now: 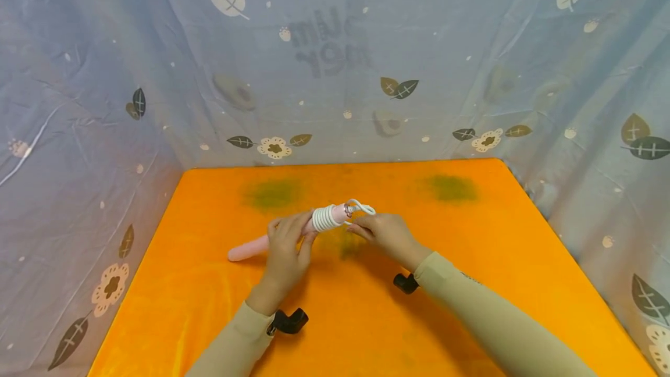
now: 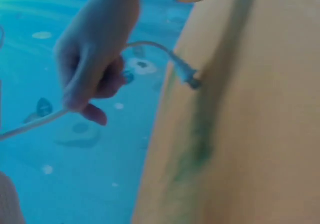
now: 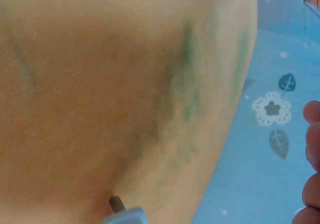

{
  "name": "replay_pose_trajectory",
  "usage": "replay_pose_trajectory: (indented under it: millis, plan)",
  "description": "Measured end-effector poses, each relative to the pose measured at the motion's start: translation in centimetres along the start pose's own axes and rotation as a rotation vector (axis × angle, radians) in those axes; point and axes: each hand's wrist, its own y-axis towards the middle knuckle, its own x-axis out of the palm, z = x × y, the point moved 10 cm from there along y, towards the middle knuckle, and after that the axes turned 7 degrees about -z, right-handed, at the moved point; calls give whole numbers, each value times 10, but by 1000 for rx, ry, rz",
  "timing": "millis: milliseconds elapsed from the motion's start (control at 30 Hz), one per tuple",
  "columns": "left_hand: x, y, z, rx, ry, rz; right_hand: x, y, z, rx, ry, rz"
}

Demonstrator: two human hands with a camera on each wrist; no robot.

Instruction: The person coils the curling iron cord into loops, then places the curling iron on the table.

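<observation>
A slim pink hair iron (image 1: pixel 248 248) slants across the middle of the head view, its round-tipped end to the lower left. My left hand (image 1: pixel 287 243) grips it around the middle, hiding part of its body. White cord (image 1: pixel 325 218) is wound in several close turns around the handle, and a loop of it rises from the handle's end. With thumb and fingers, my right hand (image 1: pixel 387 236) pinches the cord just beside that end. The left wrist view shows the right hand (image 2: pixel 97 58) on the cord, with a plug (image 2: pixel 186 76) hanging beyond it.
An orange-covered table (image 1: pixel 345 307) lies under both hands, with green smudges near its far edge. Patterned curtains (image 1: pixel 335 74) stand around its back and sides. Dark wrist-camera mounts (image 1: pixel 291 322) stick out below the sleeves. The plug (image 3: pixel 122 214) shows low in the right wrist view.
</observation>
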Motion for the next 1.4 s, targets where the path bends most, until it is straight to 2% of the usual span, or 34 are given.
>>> replay_pose_trajectory:
  millis: [133, 333, 467, 667, 767, 867, 967, 1100, 1233, 1400]
  plan:
    - [-22, 8, -10, -58, -12, 130, -3, 0, -1, 22, 95, -25]
    - [-50, 16, -27, -153, -8, 273, -3, -5, -2, 51, 114, -68]
    - [-54, 18, -36, -179, 2, 309, 8, -12, -6, 43, 112, -128]
    - [-48, 15, -41, -168, 35, 307, 22, -22, -21, -3, 109, -182]
    - [-42, 15, -44, -177, 53, 284, 21, -28, -29, -34, 67, -157]
    - [-35, 15, -48, -201, 80, 234, 18, -34, -45, -109, -35, -121]
    - [-25, 15, -51, -223, 117, 158, 15, -38, -69, -212, -114, -93]
    - [-9, 12, -55, -234, 160, 52, 7, -40, -102, -316, -127, -87]
    - [8, 7, -55, -215, 194, -39, -6, -38, -125, -362, -127, -64]
    - [32, -3, -48, -153, 233, -146, -21, -30, -139, -367, -157, -34]
